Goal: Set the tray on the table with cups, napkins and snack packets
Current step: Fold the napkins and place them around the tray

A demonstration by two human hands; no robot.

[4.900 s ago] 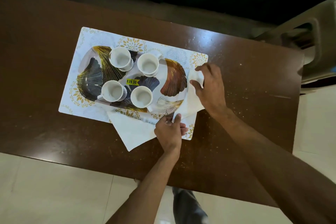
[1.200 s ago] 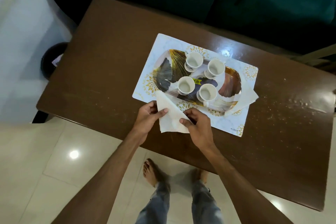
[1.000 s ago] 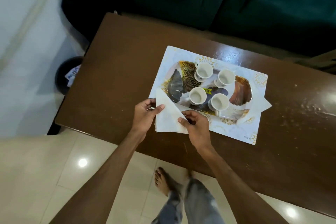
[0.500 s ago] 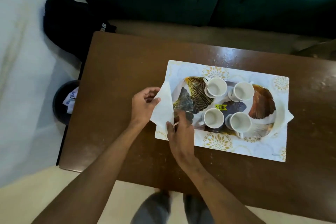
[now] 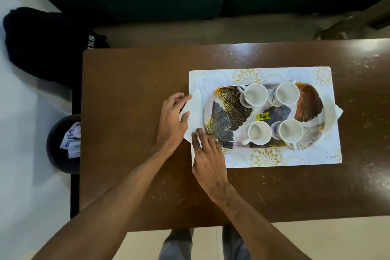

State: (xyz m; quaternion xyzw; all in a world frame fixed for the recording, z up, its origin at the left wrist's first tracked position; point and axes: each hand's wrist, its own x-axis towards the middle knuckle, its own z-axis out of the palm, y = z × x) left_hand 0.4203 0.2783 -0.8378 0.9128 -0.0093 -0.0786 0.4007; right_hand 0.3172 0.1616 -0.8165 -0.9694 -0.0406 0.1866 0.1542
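1. The brown wooden desk (image 5: 135, 95) is filling most of the view, and you are standing at its near edge looking straight down.
2. A white placemat with gold flower prints (image 5: 274, 158) is lying flat on the right half of the desk.
3. The oval tray (image 5: 223, 118), patterned with gold and dark leaves, is sitting on the placemat, and a yellow price sticker (image 5: 262, 116) is showing near its middle.
4. Your left hand (image 5: 172, 121) is resting at the tray's left end with fingers loosely spread, its thumb pressing down on a white napkin (image 5: 195, 110).
5. Your right hand (image 5: 207, 157) is lying just below it, fingers together, with the fingertips touching the napkin's lower edge and the tray rim.
6. That napkin is lying half on the placemat, just beside the tray's left rim; whether it is going under the rim is hard to tell.
7. Four white cups are standing upright on the tray: two at the far side (image 5: 255, 94) (image 5: 287, 93) and two at the near side (image 5: 259, 132) (image 5: 290, 133).
8. A second napkin (image 5: 335, 110) is poking out from under the tray's right end.
9. A dark bin holding paper scraps (image 5: 63, 143) is sitting on the floor left of the desk.
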